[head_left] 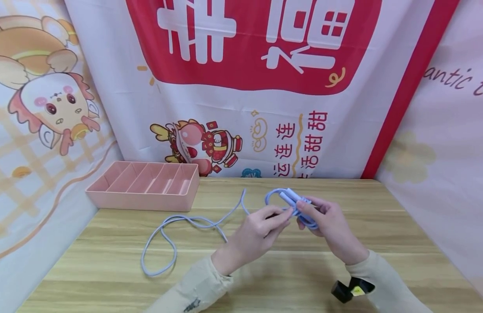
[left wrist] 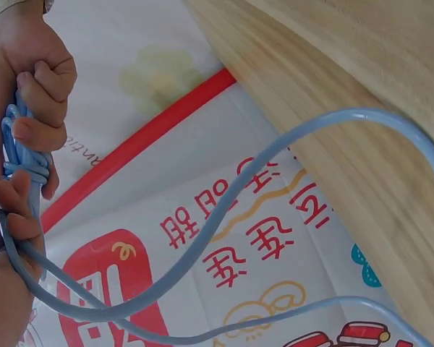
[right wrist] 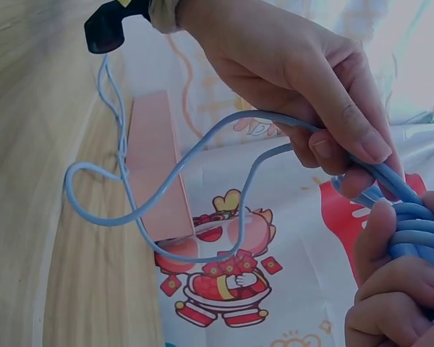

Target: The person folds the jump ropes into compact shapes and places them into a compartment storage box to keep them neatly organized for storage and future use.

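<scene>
A light-blue jump rope [head_left: 216, 224] is partly wound into a bundle, with two pale handles [head_left: 290, 196] sticking out side by side toward the upper left. My right hand [head_left: 329, 221] grips this bundle above the table, thumb on top and fingers curled beneath. Close against it, my left hand [head_left: 259, 230] pinches the cord between thumb and fingers. Several turns of cord [right wrist: 416, 235] wrap around the handles in the right wrist view. From the left hand, two strands run off and lie as a loose loop on the table to the left.
A pink tray with compartments [head_left: 143, 200] stands at the table's back left. Printed cloth [head_left: 237, 104] hangs behind the wooden table [head_left: 304, 278] and along both sides. A black device [head_left: 343, 291] is strapped at the right wrist.
</scene>
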Motion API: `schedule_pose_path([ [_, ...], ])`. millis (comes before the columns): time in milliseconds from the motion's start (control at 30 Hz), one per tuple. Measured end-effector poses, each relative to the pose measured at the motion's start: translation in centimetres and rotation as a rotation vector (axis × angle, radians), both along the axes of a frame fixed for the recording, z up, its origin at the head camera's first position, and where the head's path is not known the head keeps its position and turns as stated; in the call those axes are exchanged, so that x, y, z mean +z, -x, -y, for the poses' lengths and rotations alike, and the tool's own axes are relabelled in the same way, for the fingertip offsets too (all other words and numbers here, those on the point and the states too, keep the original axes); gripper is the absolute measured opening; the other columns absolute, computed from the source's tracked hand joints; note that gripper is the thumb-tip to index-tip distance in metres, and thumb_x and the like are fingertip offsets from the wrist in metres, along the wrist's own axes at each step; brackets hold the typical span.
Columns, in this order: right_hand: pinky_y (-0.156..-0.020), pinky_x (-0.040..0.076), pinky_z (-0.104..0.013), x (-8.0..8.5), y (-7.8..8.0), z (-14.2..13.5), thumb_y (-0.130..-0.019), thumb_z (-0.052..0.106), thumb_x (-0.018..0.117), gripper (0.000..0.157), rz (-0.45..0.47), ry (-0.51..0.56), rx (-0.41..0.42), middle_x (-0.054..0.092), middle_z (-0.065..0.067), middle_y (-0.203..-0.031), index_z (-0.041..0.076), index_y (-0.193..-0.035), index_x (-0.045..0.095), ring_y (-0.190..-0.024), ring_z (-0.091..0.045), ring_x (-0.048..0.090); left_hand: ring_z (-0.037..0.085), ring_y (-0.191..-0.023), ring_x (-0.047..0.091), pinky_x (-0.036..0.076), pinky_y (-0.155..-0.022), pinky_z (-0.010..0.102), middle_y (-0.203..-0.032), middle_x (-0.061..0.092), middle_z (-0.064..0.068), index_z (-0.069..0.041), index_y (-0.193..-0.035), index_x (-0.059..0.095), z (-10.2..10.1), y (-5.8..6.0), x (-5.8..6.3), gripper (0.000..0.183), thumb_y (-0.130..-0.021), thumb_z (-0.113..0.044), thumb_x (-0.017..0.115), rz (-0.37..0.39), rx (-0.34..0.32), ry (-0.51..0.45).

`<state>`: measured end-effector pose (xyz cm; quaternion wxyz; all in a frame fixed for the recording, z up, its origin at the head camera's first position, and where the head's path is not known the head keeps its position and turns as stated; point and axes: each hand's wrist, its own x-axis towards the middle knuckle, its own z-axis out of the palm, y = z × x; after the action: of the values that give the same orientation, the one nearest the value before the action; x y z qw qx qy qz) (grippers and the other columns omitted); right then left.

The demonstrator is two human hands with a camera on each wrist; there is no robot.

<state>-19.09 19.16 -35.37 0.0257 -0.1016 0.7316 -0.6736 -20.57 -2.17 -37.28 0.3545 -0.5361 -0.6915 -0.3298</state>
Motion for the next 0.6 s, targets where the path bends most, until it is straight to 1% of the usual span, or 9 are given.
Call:
schedule_pose_path([
  [133, -0.044, 0.029, -0.02, 0.01, -0.06, 0.02, -0.097, 0.036, 0.064, 0.038, -0.011, 0.008, -0.007, 0.063, -0.016, -0.076, 0.002, -0.113, 0.067, -0.053, -0.013, 0.042, 0.005, -0.076, 0.055, 0.044, -0.068, 0.007, -0.095, 0.064, 0.006, 0.003, -0.114, 0.071, -0.01, -0.14, -0.01, 0.026, -0.088, 0.001, 0.072, 0.058, -0.006, -0.039],
  [267, -0.044, 0.029, -0.02, -0.18, 0.06, 0.1, -0.097, 0.036, 0.064, 0.039, -0.008, 0.006, -0.007, 0.063, -0.016, -0.076, 0.001, -0.113, 0.066, -0.053, -0.013, 0.041, 0.003, -0.073, 0.057, 0.043, -0.065, 0.007, -0.09, 0.067, 0.003, 0.0, -0.108, 0.075, 0.22, -0.14, 0.09, 0.023, -0.085, -0.001, 0.076, 0.104, 0.012, -0.034],
  [367, -0.043, 0.029, -0.02, -0.33, 0.13, 0.09, -0.097, 0.037, 0.064, 0.04, -0.007, 0.0, -0.012, 0.063, -0.016, -0.076, 0.001, -0.113, 0.066, -0.053, -0.013, 0.041, 0.001, -0.073, 0.058, 0.044, -0.064, 0.007, -0.09, 0.069, 0.002, -0.001, -0.106, 0.075, 0.38, -0.12, 0.16, 0.021, -0.085, -0.003, 0.077, 0.133, 0.016, -0.024],
  [467, -0.043, 0.029, -0.02, -0.45, 0.15, 0.03, -0.097, 0.036, 0.064, 0.039, -0.016, 0.0, -0.019, 0.062, -0.015, -0.074, 0.0, -0.111, 0.067, -0.052, -0.013, 0.041, 0.0, -0.071, 0.056, 0.044, -0.06, 0.008, -0.088, 0.07, 0.0, -0.002, -0.106, 0.076, 0.47, -0.12, 0.15, 0.02, -0.086, -0.005, 0.077, 0.162, 0.006, -0.031],
  [600, -0.043, 0.028, -0.02, -0.51, 0.15, -0.01, -0.097, 0.034, 0.064, 0.037, -0.028, 0.005, -0.024, 0.061, -0.015, -0.072, 0.0, -0.109, 0.067, -0.052, -0.013, 0.041, -0.001, -0.07, 0.056, 0.044, -0.059, 0.008, -0.087, 0.07, -0.001, -0.003, -0.106, 0.076, 0.53, -0.11, 0.12, 0.02, -0.086, -0.007, 0.077, 0.172, 0.005, -0.043],
])
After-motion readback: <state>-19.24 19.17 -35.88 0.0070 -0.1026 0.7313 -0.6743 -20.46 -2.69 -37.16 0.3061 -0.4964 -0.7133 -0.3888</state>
